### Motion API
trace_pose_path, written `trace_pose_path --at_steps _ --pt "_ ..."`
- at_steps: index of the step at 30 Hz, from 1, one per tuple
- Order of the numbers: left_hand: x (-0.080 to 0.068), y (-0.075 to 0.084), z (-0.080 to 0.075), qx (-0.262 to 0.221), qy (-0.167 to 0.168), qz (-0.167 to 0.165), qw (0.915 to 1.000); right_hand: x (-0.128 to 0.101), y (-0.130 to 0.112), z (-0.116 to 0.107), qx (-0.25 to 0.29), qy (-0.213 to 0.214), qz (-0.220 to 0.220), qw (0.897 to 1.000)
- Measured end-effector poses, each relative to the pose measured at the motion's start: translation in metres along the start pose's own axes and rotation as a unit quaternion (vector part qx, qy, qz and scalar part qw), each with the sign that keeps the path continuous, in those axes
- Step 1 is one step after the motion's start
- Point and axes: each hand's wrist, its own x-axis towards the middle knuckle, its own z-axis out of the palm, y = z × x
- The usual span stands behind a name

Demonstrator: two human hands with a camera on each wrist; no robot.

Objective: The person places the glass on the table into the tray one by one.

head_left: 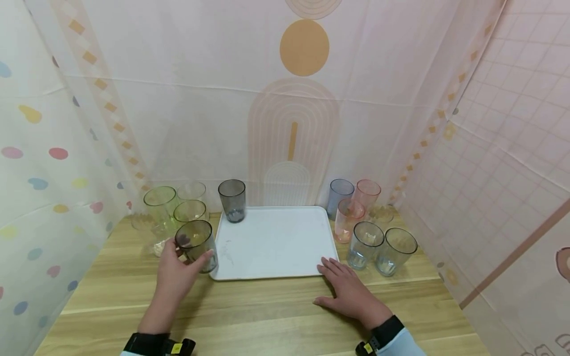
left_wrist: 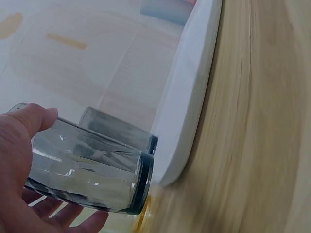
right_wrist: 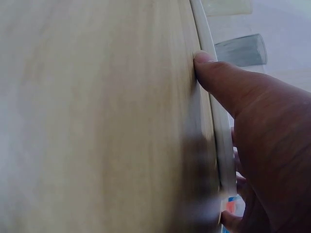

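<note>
My left hand (head_left: 177,271) grips a grey-tinted drinking glass (head_left: 196,243) between thumb and fingers, upright beside the left front corner of a white tray (head_left: 278,242). In the left wrist view the glass (left_wrist: 92,167) shows its thick dark base close to the tray's corner. A second grey glass (head_left: 232,200) stands upright at the tray's back left corner. The right hand (head_left: 349,290) lies with fingers spread, its fingertips at the tray's front right corner. In the right wrist view its thumb (right_wrist: 218,77) points along the tray's front edge.
Left of the tray cluster green (head_left: 160,207), yellowish (head_left: 190,211) and clear glasses. On the right stand a blue glass (head_left: 341,195), pink glasses (head_left: 367,195) and two clear bluish glasses (head_left: 365,244). Printed curtains (head_left: 200,133) hang behind the wooden table (head_left: 258,316) and along both sides.
</note>
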Motion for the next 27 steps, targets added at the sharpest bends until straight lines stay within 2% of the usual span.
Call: trace_pose_path --at_steps 7,13,17,23,27 --pt "0.008 0.005 0.019 0.003 -0.025 0.017 0.9995 0.0 0.0 0.002 0.005 0.001 0.003 1.0" --pt "0.021 0.01 0.037 0.02 -0.043 0.036 0.9982 0.0 0.0 0.001 0.007 0.0 0.004 1.0" --pt "0.034 0.012 0.049 0.028 -0.042 0.043 0.9978 0.0 -0.001 0.001 0.009 -0.001 0.005 1.0" --pt "0.051 0.017 0.067 0.045 -0.034 0.036 0.9978 0.0 0.0 0.001 0.009 -0.003 0.007 1.0" --pt "0.058 0.02 0.075 0.038 -0.036 0.033 0.9981 0.0 0.001 0.002 0.008 -0.003 0.007 1.0"
